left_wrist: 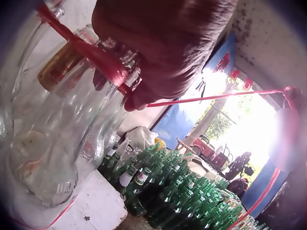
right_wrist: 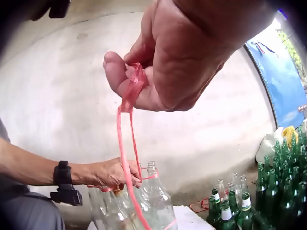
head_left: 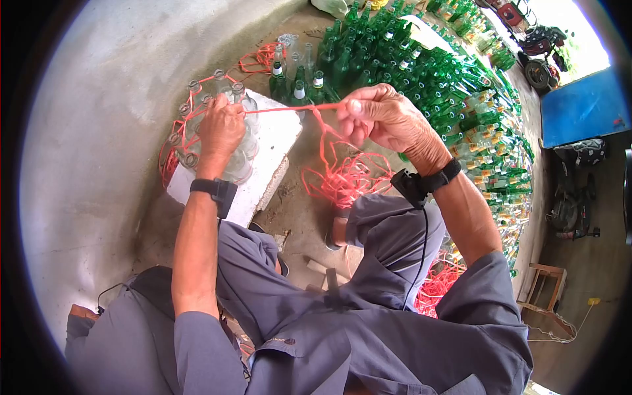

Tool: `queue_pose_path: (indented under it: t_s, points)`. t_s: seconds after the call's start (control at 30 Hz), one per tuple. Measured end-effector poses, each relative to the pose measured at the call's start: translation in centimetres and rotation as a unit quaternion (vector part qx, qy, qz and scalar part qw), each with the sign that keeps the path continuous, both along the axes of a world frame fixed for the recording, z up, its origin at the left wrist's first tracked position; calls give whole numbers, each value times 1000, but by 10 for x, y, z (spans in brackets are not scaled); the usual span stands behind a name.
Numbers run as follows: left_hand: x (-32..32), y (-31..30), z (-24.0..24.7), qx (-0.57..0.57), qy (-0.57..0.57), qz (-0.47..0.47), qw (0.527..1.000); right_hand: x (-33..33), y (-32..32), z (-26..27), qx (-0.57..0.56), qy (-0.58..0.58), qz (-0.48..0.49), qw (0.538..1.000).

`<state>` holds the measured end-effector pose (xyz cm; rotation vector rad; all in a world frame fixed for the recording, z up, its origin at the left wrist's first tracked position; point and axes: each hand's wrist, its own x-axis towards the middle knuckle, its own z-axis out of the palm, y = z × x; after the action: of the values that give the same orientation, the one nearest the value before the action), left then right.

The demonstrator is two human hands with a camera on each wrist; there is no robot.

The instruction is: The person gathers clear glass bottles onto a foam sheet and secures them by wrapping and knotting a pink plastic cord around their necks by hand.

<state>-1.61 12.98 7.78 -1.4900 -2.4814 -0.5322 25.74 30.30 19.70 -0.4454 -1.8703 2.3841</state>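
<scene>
Clear glass bottles [head_left: 247, 141] stand in a tight cluster on a white block [head_left: 276, 131], with red plastic twine [left_wrist: 103, 61] running around their necks. My left hand [head_left: 222, 128] is over the cluster, its curled fingers pinching the twine among the bottle necks. Out to the right, my right hand [head_left: 388, 118] grips the other end of a taut stretch of twine [head_left: 283, 108]. A loop of it hangs from those fingers [right_wrist: 114, 72] down towards a loose red heap on the floor. The left fingertips are partly hidden behind the hand in the head view.
Many green bottles [head_left: 368, 52] crowd the floor ahead and to the right. A tangled twine heap [head_left: 349, 178] lies near my foot, another [head_left: 441, 286] beside my leg. A wall [head_left: 118, 118] rises at the left; a wooden stool [head_left: 546, 286] stands far right.
</scene>
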Motion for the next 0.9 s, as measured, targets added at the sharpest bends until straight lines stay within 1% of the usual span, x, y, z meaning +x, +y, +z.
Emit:
queue_pose_path:
  t_s: [0.03, 0.07, 0.1, 0.13, 0.17, 0.23, 0.3, 0.33, 0.37, 0.4, 0.43, 0.47, 0.5, 0.57, 0.6, 0.63, 0.7, 0.73, 0.77, 0.8, 0.83, 0.87, 0.9]
  points:
    - [0, 0, 0, 2, -2, -2, 1000, 0, -2, 0, -71, 36, -31, 996]
    - [-1, 1, 0, 2, -1, -3, 1000, 1, -4, 1, -127, 70, -35, 989]
    - [-1, 1, -1, 2, 0, -3, 1000, 2, -1, -2, -127, 70, -36, 989]
    - [-1, 1, -1, 1, 1, -3, 1000, 3, 5, -5, -205, 116, 1, 972]
    - [-2, 1, -1, 1, 1, -3, 1000, 4, 9, -8, -281, 161, 37, 945]
    - [-2, 1, -4, 17, 16, -7, 1000, 9, 9, -2, -279, 164, 22, 946]
    - [-3, 1, -5, 19, 16, -12, 1000, 17, 14, 8, -250, 123, 69, 958]
    - [-4, 0, -5, 21, 16, -17, 1000, 21, 11, 13, -180, 84, 60, 978]
    - [-4, 0, -6, 21, 16, -17, 999, 24, 7, 19, -180, 85, 60, 978]
    - [-3, 1, -5, 23, 16, -16, 999, 24, -1, 31, -88, -19, 68, 994]
    - [-3, 1, -5, 25, 15, -15, 999, 22, -7, 38, 6, -121, 76, 990]
    - [-4, 1, -6, 25, 15, -15, 999, 18, -11, 38, 45, -164, 102, 980]
    - [-4, 2, -6, 24, 13, -16, 999, 15, -17, 36, 44, -163, 102, 980]
    - [-4, 1, -6, 23, 11, -17, 1000, 12, -25, 31, 60, -158, 134, 976]
    - [-3, 1, -4, 10, 12, -11, 1000, 12, -25, 27, 34, -142, 138, 980]
    - [-1, 1, -1, -2, 14, -6, 1000, 13, -26, 26, 34, -141, 138, 980]
    - [0, 1, 0, -4, 9, 0, 1000, 14, -29, 26, -9, -34, 70, 997]
    - [0, 1, 0, -6, 4, 5, 1000, 16, -17, 25, -50, -3, 103, 993]
    - [0, 1, 0, -6, 5, 5, 1000, 15, -16, 21, -50, -3, 103, 993]
    - [-1, 1, -1, -2, 2, 3, 1000, 15, -17, 16, -103, 85, 96, 986]
    - [-2, 1, -3, 1, -2, 1, 1000, 15, -16, 12, -155, 173, 87, 969]
    - [-2, 1, -5, 1, -2, 1, 1000, 18, -13, 10, -189, 175, 73, 963]
    - [-3, 1, -6, 17, -1, -2, 1000, 19, -11, 11, -189, 174, 73, 964]
